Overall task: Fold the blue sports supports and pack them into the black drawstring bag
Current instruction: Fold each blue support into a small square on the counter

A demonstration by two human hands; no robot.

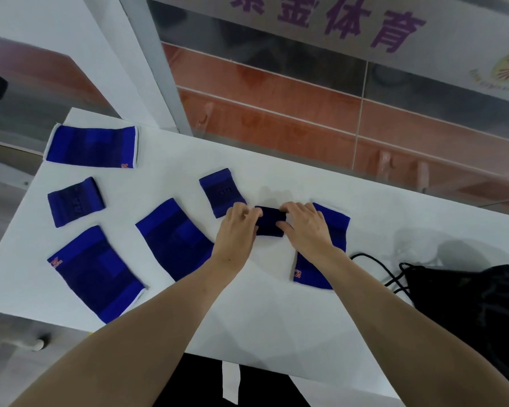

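Bright, even, cool light falls on the white bench (pixel 276 304), leaving only faint, soft shadows beyond the hands and by the black bag (pixel 476 306). Wide-angle bending slants the bench edges and window frame. The far glass (pixel 276 92) carries hazy reflections; detail everywhere is slightly soft.

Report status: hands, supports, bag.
Left hand and right hand both pressing a small folded support on the table. Six supports lying flat, unpacked. Black drawstring bag at right, nothing blocking it.

place: sports shop | cue: purple shop lettering (pixel 329 19) on glass counter (pixel 276 92)
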